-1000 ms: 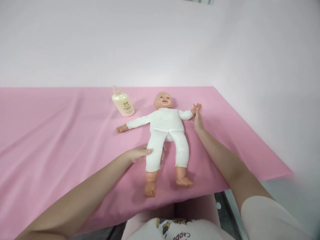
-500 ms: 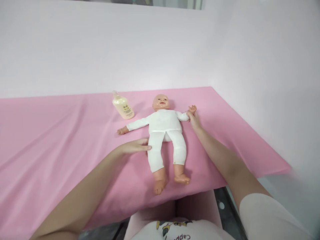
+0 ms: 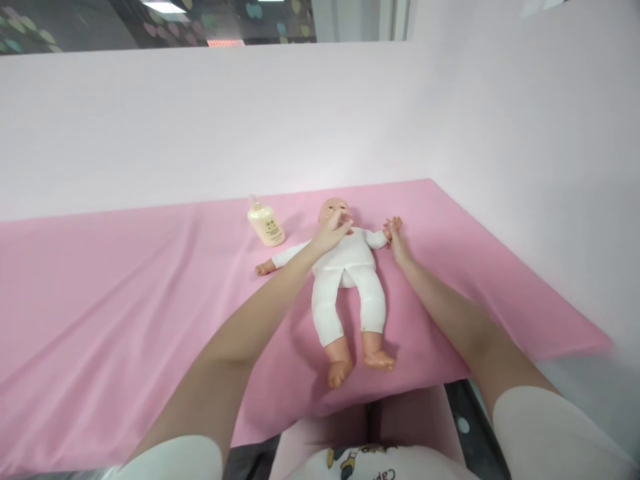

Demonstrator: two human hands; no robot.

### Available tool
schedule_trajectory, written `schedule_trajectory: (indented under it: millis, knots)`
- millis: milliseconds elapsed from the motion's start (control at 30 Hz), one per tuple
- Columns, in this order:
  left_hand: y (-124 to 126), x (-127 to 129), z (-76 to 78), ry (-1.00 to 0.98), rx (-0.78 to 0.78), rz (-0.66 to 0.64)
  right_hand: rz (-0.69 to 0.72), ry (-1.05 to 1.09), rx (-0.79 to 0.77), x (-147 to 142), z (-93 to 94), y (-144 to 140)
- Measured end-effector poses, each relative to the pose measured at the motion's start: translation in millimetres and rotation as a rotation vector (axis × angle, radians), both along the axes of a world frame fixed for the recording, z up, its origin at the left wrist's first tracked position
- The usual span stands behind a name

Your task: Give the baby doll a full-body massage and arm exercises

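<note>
A baby doll point(image 3: 345, 257) in a white suit lies on its back on a pink cloth point(image 3: 200, 267), its feet towards me. My left hand point(image 3: 334, 233) is over the doll's upper chest and chin, fingers stretched out and holding nothing; whether it touches the doll I cannot tell. At the doll's outstretched arm on the right, my right hand point(image 3: 399, 245) holds the doll's small hand point(image 3: 397, 222), the thumb on its near side. My left forearm covers part of the doll's other sleeve.
A pump bottle point(image 3: 267, 227) of pale yellow liquid stands on the cloth, left of the doll's head. White walls point(image 3: 225, 127) rise behind and on the right. The cloth's front edge hangs just before my lap.
My left hand has moved from beside the doll's thigh up over its chest and chin. My right hand has shifted from the doll's wrist onto its hand. The view has tilted up slightly.
</note>
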State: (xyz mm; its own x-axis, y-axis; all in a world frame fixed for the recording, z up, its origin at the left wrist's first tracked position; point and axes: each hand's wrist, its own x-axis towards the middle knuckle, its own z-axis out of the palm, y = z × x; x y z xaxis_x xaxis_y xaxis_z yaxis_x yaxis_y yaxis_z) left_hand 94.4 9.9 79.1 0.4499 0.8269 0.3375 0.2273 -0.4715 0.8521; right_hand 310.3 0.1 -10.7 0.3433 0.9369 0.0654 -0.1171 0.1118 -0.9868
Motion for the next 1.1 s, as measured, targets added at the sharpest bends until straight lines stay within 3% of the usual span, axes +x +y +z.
schedule_trajectory:
  millis: [67,200,333,433,800,1100]
  knots:
    - [16,34,-7.3,0.020,0.083,-0.065,0.035,-0.007,0.028,-1,-0.8,-2]
    - [32,74,-31.1,0.018,-0.027,-0.128,0.156,-0.042,0.116,-5,-0.9,-6]
    - [39,75,-57.4,-0.030,-0.084,-0.223,0.221,-0.024,0.225,-13,0.5,-6]
    - [43,69,-67.4,-0.058,-0.098,-0.326,0.280,-0.035,0.217,-16,1.2,-6]
    - [38,65,-57.8,-0.010,-0.070,-0.385,0.204,-0.098,0.155,-13,5.2,-17]
    - [39,66,-59.0,0.023,-0.067,-0.457,0.133,-0.076,0.100,-7,-10.1,-8]
